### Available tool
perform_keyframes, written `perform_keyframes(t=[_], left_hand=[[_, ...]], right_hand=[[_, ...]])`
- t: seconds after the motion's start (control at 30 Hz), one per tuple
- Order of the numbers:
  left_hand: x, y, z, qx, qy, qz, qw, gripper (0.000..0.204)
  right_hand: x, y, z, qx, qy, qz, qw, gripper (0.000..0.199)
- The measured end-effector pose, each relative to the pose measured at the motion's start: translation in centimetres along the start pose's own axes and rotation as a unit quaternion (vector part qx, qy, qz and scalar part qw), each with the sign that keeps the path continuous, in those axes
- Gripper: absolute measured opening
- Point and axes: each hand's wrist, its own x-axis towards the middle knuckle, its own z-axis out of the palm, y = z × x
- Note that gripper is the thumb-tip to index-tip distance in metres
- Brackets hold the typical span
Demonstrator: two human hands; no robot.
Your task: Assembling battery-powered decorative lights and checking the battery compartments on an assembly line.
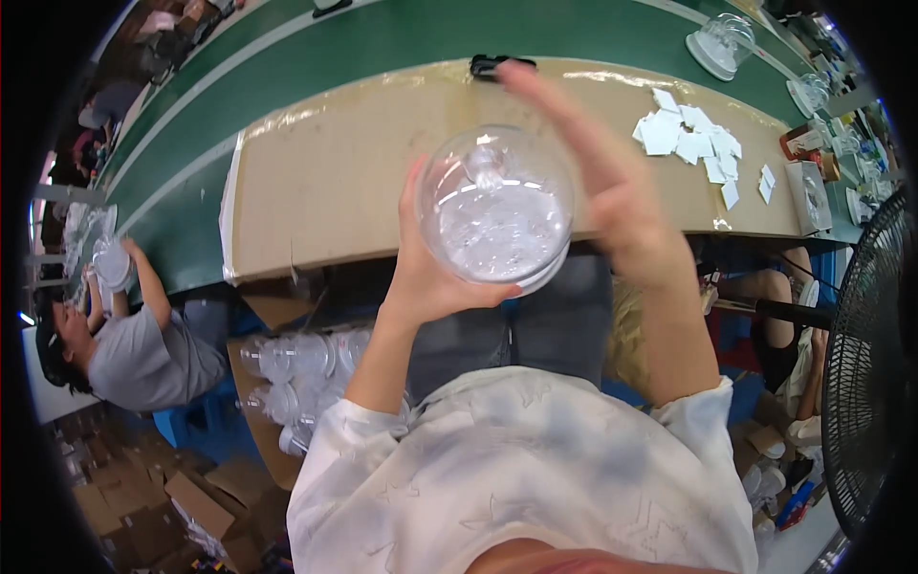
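Above my lap, near the front edge of the cardboard-topped table, I hold a clear round plastic container (502,225) with a knob on its domed top. Part of a pale rim shows at its lower right side. My left hand (421,258) is wrapped round its left and lower side, the thumb along the near edge. To the right of the container, my right hand (607,172) is raised and blurred by motion. Its fingers are stretched out toward the far edge and nothing shows in them. Beyond the fingertips lies a small black object (488,67).
White paper pieces (684,139) lie scattered on the cardboard sheet (325,172). Behind it runs a green conveyor belt (382,43) with clear domed containers (722,48). A carton of clear containers (311,359) stands left of my lap. A black fan (865,364) is at right; a co-worker (143,344) sits left.
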Motion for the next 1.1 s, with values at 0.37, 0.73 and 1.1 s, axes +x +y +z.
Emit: perform_keyframes(t=[0.37, 0.73, 1.1], left_hand=[[-0.3, -0.4, -0.9, -0.331, -0.015, -0.061, 0.941, 0.138], [-0.5, -2.8, -4.2, 0.187, -0.008, 0.033, 0.982, 0.103], [1.4, -13.4, -18.6, 0.412, 0.215, -0.062, 0.883, 0.118]], right_hand=[[-4.9, 2.2, -2.1, 0.493, 0.223, 0.09, 0.836, 0.08], [-9.9, 7.4, -1.1, 0.175, 0.192, 0.26, 0.93, 0.037], [-17.1, 11.6, -9.3, 0.172, 0.389, 0.287, 0.858, 0.032]])
